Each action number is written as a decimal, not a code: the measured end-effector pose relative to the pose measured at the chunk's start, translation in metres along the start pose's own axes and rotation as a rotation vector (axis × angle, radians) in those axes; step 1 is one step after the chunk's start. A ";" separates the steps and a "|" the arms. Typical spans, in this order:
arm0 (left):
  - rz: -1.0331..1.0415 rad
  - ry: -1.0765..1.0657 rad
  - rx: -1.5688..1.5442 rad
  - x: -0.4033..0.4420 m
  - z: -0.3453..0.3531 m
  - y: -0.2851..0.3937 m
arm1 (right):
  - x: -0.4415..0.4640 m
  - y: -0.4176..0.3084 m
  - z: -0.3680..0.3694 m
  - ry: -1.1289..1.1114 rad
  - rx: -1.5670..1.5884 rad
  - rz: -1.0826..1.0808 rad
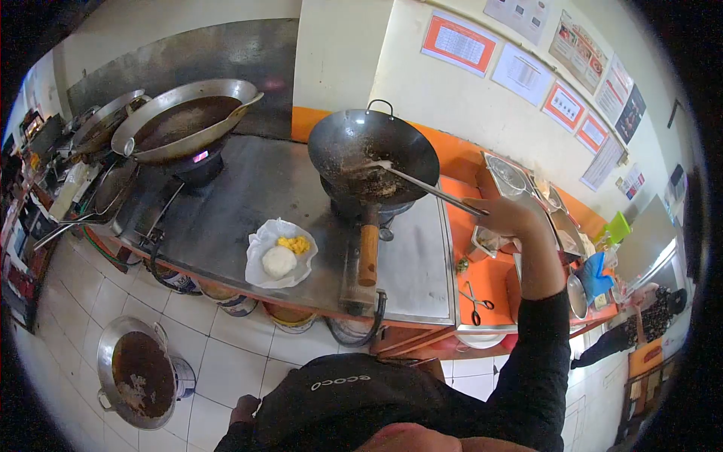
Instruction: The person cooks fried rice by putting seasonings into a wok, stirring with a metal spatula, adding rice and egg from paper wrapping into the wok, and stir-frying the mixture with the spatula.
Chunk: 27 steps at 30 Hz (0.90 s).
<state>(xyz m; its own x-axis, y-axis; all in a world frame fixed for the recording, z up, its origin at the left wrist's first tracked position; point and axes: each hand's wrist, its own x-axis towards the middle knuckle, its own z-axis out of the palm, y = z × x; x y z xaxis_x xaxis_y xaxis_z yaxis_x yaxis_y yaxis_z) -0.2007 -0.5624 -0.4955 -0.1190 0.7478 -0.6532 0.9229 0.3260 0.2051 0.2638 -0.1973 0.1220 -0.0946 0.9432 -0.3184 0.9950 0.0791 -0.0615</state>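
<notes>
The right hand (503,217) reaches out over the right part of the tabletop (203,218), forearm raised and sleeve dark. Its grip is closed around the upper end of a long-handled metal utensil (437,190). The utensil slants down to the left, its working end inside a black wok (407,143) and near brown residue at the bottom. The wok sits at the back of the tabletop, against the orange-banded wall; its wooden handle (368,248) points towards the person and is not held.

The left hand (245,409) hangs low beside the body, well apart from the wok. It is small and partly shaded; whether its grip is open or closed, or holds anything, cannot be determined.

Left of the wooden handle, near the front edge, white paper (260,239) bears a white mound of food (279,263), with yellow food (294,244) touching its upper right side. Further left stands a wide metal pan (218,89) containing dark liquid. Black-handled scissors (475,303) lie on the orange surface (482,273) at right, below the right forearm.
</notes>
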 end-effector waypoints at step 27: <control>-0.018 0.002 -0.029 -0.010 -0.016 0.012 | -0.006 0.036 -0.027 0.009 -0.279 -0.068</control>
<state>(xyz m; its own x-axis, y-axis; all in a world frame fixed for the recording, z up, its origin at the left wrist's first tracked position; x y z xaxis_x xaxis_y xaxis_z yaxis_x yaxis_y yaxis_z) -0.1940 -0.5571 -0.4748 -0.1363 0.7431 -0.6552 0.9095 0.3560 0.2146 0.3012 -0.1913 0.1467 -0.1623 0.9354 -0.3141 0.9570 0.2268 0.1808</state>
